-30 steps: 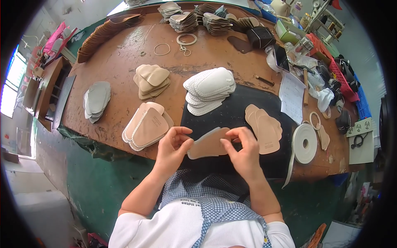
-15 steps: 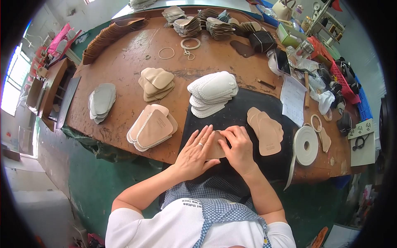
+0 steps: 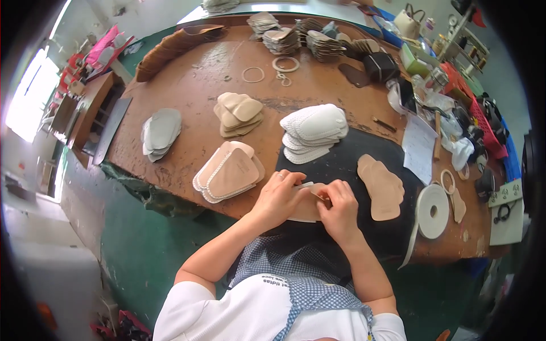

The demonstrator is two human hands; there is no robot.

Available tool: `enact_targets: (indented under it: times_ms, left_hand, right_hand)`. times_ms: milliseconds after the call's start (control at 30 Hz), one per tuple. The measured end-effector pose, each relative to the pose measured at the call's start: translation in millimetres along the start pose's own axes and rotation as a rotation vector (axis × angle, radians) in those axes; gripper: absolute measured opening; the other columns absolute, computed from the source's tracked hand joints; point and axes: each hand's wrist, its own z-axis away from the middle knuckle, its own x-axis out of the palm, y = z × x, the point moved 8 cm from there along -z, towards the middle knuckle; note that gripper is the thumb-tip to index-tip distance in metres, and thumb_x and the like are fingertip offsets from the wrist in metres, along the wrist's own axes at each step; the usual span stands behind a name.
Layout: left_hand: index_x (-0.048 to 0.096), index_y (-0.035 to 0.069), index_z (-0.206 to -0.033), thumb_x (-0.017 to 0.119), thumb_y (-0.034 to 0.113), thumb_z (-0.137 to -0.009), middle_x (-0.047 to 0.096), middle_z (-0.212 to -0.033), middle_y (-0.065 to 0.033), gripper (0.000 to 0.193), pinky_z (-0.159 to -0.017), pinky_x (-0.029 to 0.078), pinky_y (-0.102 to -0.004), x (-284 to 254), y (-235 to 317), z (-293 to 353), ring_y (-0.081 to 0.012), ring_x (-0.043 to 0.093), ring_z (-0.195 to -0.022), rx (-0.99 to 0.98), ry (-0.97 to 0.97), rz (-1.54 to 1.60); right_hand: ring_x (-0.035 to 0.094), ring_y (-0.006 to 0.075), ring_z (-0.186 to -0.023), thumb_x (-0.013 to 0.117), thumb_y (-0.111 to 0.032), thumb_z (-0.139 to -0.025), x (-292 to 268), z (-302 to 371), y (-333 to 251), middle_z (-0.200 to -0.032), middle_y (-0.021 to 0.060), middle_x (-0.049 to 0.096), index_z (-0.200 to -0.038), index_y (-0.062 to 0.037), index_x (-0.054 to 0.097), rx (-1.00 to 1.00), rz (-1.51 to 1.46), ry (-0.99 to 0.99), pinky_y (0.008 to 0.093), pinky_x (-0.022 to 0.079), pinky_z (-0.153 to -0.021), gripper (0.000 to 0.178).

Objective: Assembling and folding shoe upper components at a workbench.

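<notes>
My left hand (image 3: 280, 196) is closed, its thumb and fingers pinching the upper left edge of a tan, insole-shaped piece (image 3: 306, 209) with a pale edge. Opposite it, my right hand (image 3: 340, 209) pinches the top right edge of the same piece, which looks partly lifted there. Below them lies a black mat (image 3: 352, 150). Just beyond my hands rises a stack of white perforated pieces (image 3: 315, 124). Tan pieces (image 3: 384, 190) lie fanned out to the right. More tan pieces with white perforated borders (image 3: 232, 170) are piled left of my left hand.
On the brown table (image 3: 187, 94) are beige pieces (image 3: 239, 111), grey-white pieces (image 3: 161, 132) and a roll of white tape (image 3: 430, 219). A paper sheet (image 3: 418, 148) and a hammer (image 3: 437, 133) lie at the right. Several stacks (image 3: 281, 42) stand at the back.
My left hand was lying flat on the tan piece; its fingers have now curled to pinch the edge. My right hand still pinches, and the piece's upper edge appears raised. The whole view has shifted.
</notes>
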Motion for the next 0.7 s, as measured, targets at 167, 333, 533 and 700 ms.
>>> enact_targets:
  times_ms: [167, 333, 533, 700]
  left_hand:
    - [0.071, -0.004, -0.11, 0.069, 0.025, -0.099, 0.074, -0.094, -0.0133, 0.031, -0.077, 0.055, -0.0324, 6, -8, -2, -0.0174, 0.07, -0.085, -0.192, -0.23, 0.257]
    - [0.073, -0.005, -0.106, 0.072, 0.008, -0.095, 0.071, -0.087, -0.002, 0.017, -0.074, 0.052, -0.0243, -42, -5, 14, -0.0045, 0.061, -0.081, -0.143, -0.083, 0.41]
    - [0.072, -0.006, -0.105, 0.068, 0.004, -0.095, 0.07, -0.087, 0.0032, 0.015, -0.079, 0.051, -0.0256, -134, -56, 12, -0.0058, 0.06, -0.082, -0.211, 0.31, 0.173]
    - [0.066, -0.003, -0.127, 0.067, 0.009, -0.095, 0.069, -0.124, -0.0173, 0.034, -0.097, 0.051, -0.0376, -162, -82, 14, -0.0275, 0.066, -0.111, -0.288, 0.186, -0.313]
  right_hand:
    - [0.065, 0.0286, -0.094, 0.073, 0.0, -0.078, -16, 17, -44, -0.099, 0.0088, 0.066, -0.091, -0.0047, 0.064, -0.376, 0.072, 0.176, 0.0443, 0.055, -0.084, 0.017]
    - [0.071, 0.0277, -0.1, 0.069, -0.001, -0.085, -22, 16, -70, -0.105, 0.01, 0.073, -0.092, -0.0029, 0.064, -0.539, -0.042, 0.069, 0.0432, 0.056, -0.094, 0.009]
    - [0.072, 0.0291, -0.083, 0.074, 0.007, -0.081, -48, 15, -81, -0.093, 0.0109, 0.074, -0.095, -0.0028, 0.062, -0.549, -0.413, -0.012, 0.0405, 0.06, -0.079, 0.021]
    - [0.07, 0.0191, -0.07, 0.072, 0.005, -0.09, -67, 21, -36, -0.09, 0.0159, 0.072, -0.101, -0.0019, 0.058, -0.252, -0.446, 0.059, 0.0264, 0.055, -0.061, 0.019]
